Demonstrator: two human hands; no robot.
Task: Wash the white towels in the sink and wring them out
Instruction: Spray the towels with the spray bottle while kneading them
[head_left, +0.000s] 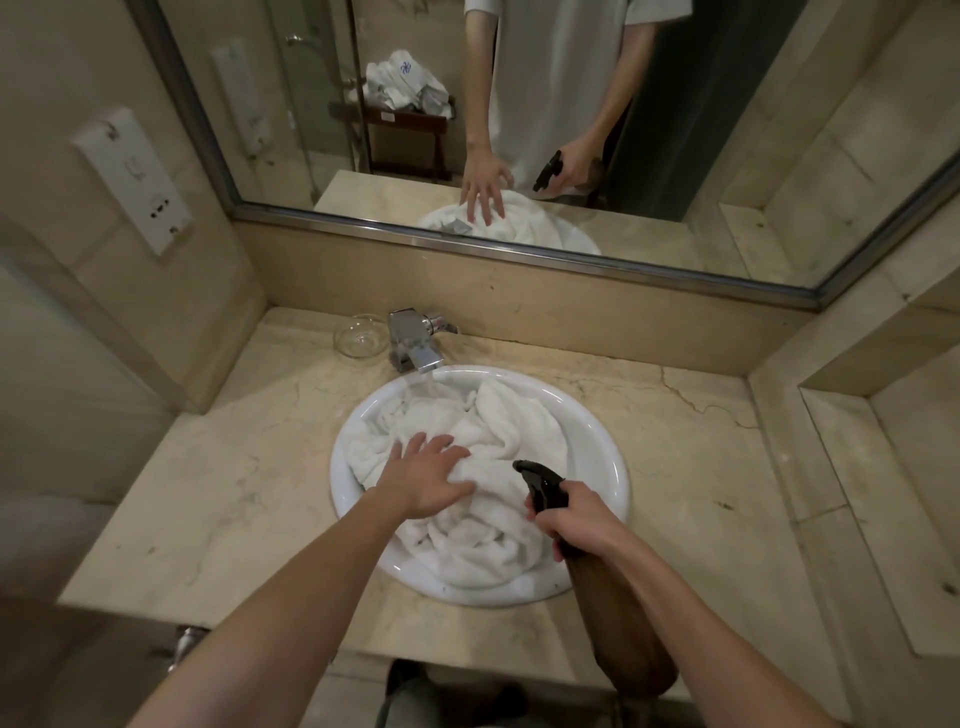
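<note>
The white towels (488, 462) lie bunched in the sink (613, 467), filling the basin below the faucet (415, 345). The left hand (426, 478) rests flat on the heap, fingers (441, 447) straight and spread, pressing the cloth down. The right hand (566, 514) grips a brown spray bottle (613, 613) by its black trigger head, fingers curled round it, nozzle aimed at the towels. Judgement: the step in hand is wetting or treating the cloth. To do it well, keep the nozzle over the basin — not the marble tabletop (208, 493) — and shift the pressing hand aside so fresh folds are exposed.
</note>
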